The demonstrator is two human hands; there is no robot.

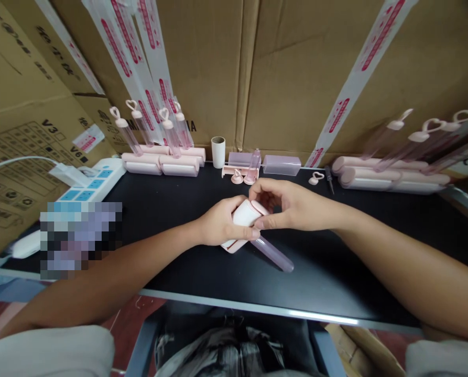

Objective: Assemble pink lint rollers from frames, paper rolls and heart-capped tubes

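In the middle of the black table (336, 272), as seen from the head, a white-and-pink roller (245, 215) is held between the two hands. Its long axis is slanted from near left to far right. The near-left end is wrapped by the left hand (222, 222), with the thumb laid along the near side; the pink far-right end is pinched between the thumb and fingers of the right hand (284, 204), which is thus the nearer to that end. From beside the left thumb, a clear tube (275, 254) is pointed toward the near right, crosswise to the roller.

At the far edge, a white cup (218, 152) is stood upright, its mouth open and dark; whether anything is held in it cannot be told. To its right, a purple box (282, 165) is placed, its contents likewise not made out. Similar rollers are grouped at far left (141, 164) and far right (394, 180).
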